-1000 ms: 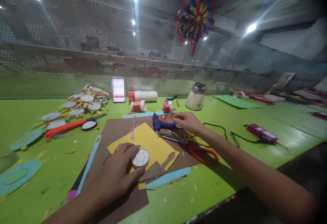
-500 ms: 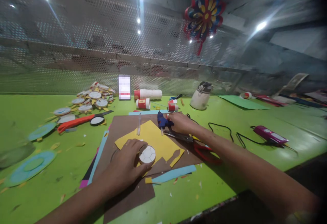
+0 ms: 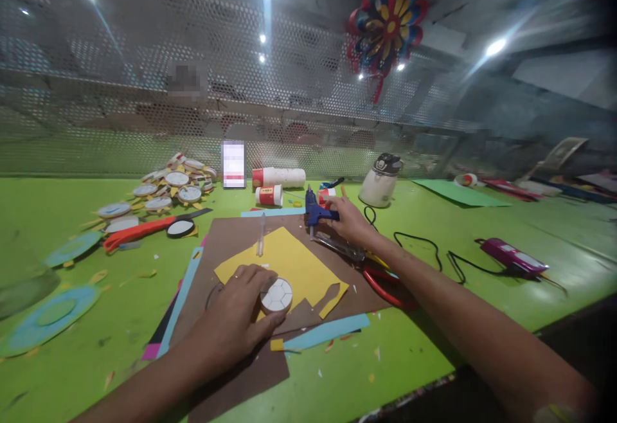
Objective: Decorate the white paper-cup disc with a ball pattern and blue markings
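My left hand [image 3: 238, 314] rests on the yellow paper sheet [image 3: 289, 265], fingers curled round a small white disc [image 3: 276, 295] marked with a football pattern. My right hand [image 3: 349, 219] reaches forward and grips the blue hot glue gun [image 3: 315, 213], lifted a little above the brown paper sheet [image 3: 231, 243] with its nozzle pointing down. The gun's black cord [image 3: 414, 246] trails off to the right. Red-handled scissors [image 3: 373, 272] lie under my right forearm. A clear glue stick [image 3: 261, 234] lies on the brown sheet.
A pile of finished round paper pieces [image 3: 168, 188] lies at the back left, with an orange cutter [image 3: 139, 230] in front of it. Red-and-white glue bottles [image 3: 277, 179], a white jug [image 3: 380, 180] and a pink device [image 3: 513, 256] stand further back. A paper flower [image 3: 388, 21] hangs on the mesh wall.
My right hand has closed on the glue gun and lifted it up and away from the brown sheet. My left hand has kept the white disc in place.
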`<action>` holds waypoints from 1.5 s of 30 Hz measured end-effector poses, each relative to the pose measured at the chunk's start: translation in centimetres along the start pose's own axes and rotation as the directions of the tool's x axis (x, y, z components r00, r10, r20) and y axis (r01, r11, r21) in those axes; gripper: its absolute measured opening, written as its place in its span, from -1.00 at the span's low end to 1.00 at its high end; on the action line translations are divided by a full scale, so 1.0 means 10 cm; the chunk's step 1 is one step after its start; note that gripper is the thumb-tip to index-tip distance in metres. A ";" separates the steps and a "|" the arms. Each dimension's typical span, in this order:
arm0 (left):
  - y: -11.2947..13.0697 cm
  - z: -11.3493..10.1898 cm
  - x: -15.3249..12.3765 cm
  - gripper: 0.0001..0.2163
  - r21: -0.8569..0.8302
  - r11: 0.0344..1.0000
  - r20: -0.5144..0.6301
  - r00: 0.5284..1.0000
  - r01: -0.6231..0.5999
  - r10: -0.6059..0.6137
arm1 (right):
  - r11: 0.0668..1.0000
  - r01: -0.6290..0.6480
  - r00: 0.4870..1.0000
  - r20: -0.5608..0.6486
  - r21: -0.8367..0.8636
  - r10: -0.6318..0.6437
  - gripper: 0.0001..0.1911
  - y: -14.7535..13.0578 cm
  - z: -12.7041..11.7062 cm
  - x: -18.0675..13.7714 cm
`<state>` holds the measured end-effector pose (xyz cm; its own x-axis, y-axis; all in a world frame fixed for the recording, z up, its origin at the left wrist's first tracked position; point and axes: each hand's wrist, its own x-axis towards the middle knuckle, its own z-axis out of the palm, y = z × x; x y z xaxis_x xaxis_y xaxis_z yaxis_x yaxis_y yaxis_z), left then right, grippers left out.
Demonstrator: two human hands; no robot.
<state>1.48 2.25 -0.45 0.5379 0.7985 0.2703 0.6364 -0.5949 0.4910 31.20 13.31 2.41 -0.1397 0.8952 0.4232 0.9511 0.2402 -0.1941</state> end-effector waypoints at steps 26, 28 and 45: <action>-0.06 0.01 -0.01 -0.74 -0.052 0.998 0.051 0.998 0.034 -0.031 | 0.988 0.129 0.973 0.183 0.080 -0.142 -0.74 0.17 0.10 0.03; -0.05 0.01 0.00 -0.74 -0.060 0.998 0.051 0.998 0.031 -0.028 | 0.987 0.139 0.970 0.191 0.083 -0.153 -0.74 0.16 0.09 0.03; -0.07 -0.05 0.05 -0.63 -0.116 0.986 0.080 0.991 0.117 -0.108 | 1.000 -0.011 0.918 0.396 -0.025 0.020 -0.62 0.33 -0.68 -1.12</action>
<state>0.99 3.10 -0.32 0.5081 0.8484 0.1486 0.6263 -0.4824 0.6124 37.82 1.52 3.06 -0.2185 0.9752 0.0345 0.9592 0.2211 -0.1764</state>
